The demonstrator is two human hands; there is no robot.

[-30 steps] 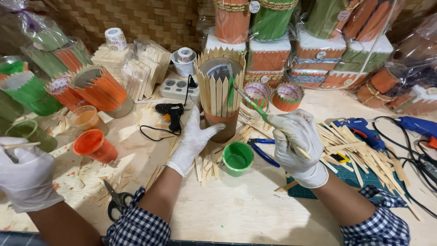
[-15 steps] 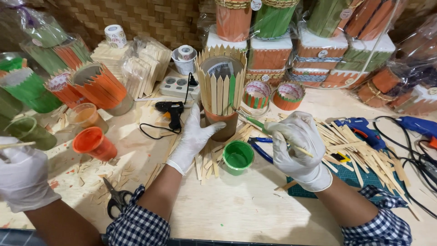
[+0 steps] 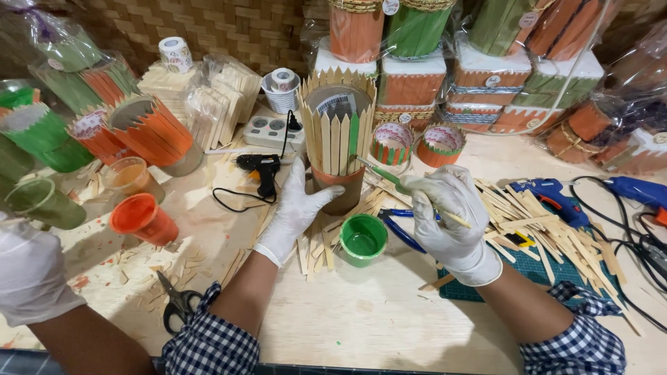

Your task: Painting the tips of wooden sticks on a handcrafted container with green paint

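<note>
- table (image 3: 361,326) first: it's crowded, wood sticks (image 3: 556,229) fanned out by the right arm, so a sleeve drag could scatter them across the mat.
- holder (image 3: 338,142), a tube ringed with pointed sticks, stands upright mid-table; left hand (image 3: 295,208) cups its base, fingers curled round the low side. one stick is green, the rest bare. if that grip slackens, i'd say the brush push tips it back toward the power strip (image 3: 269,130).
- right hand (image 3: 451,215) pinches a thin brush (image 3: 389,177) between thumb and fingers, tip touching the holder's green stick. too much pressure could smear paint onto the bare neighbour sticks, or loosen a glued one.
- green paint cup (image 3: 363,238) sits open just below the holder, between both wrists. likeliest spill here: either forearm could clip it.
- blue cutters (image 3: 403,226) lie just beside that cup, under the right hand; a drip would land on them.
- glue gun (image 3: 260,167) rests near the left hand with its cord looping close; a snag could yank it over.
</note>
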